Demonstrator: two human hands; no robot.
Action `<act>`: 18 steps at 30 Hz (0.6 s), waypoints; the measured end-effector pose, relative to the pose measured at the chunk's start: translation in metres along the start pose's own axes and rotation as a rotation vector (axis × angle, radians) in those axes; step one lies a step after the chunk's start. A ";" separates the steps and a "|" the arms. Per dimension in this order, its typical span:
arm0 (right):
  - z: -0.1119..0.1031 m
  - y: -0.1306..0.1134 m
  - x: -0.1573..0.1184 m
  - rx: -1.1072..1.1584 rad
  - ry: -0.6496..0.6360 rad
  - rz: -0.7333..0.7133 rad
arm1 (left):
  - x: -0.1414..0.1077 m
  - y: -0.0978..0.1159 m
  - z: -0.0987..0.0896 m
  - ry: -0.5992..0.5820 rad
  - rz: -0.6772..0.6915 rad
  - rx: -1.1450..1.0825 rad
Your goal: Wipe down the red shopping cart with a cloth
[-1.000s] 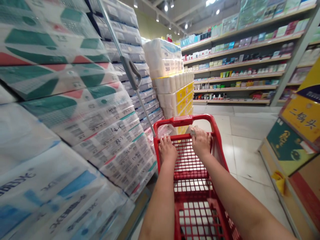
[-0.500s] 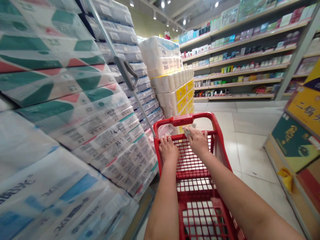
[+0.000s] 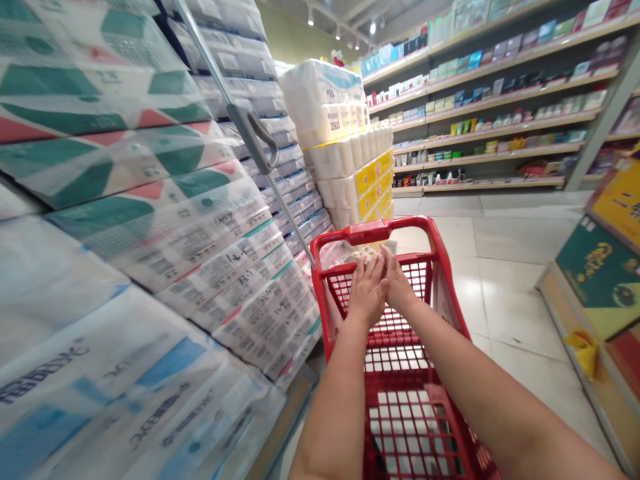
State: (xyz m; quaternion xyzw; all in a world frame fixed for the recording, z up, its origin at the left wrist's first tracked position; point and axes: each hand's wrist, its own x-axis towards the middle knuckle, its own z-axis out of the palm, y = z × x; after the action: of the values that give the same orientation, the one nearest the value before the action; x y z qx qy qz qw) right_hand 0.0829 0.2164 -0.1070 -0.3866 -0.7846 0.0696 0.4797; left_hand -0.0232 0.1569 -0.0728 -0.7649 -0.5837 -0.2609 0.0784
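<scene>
Left hand (image 3: 369, 290) and right hand (image 3: 399, 285) are touching over red cart (image 3: 446, 268), fingers extending near pale item (image 3: 364, 254); can't tell if either is gripping it; red cart is standing beside stacked packs (image 3: 235, 267)

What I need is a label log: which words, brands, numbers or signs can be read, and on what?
"2500": white roll packs
Possibly "18", turned over: same packs, higher up
"二": yellow box; the rest is cut off or unclear
Too blurred or small: handwritten figures on tissue packs, script on green box, lettering on white-and-blue packs, shelf goods
</scene>
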 end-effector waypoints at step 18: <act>-0.011 -0.003 -0.005 -0.441 -0.105 0.058 | -0.004 -0.020 0.000 0.176 -0.328 0.283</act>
State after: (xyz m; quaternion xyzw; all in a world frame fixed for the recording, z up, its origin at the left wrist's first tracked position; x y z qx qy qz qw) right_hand 0.0909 0.2083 -0.1030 -0.5003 -0.7933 -0.0697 0.3397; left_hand -0.0427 0.1591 -0.0784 -0.6153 -0.7220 -0.2515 0.1922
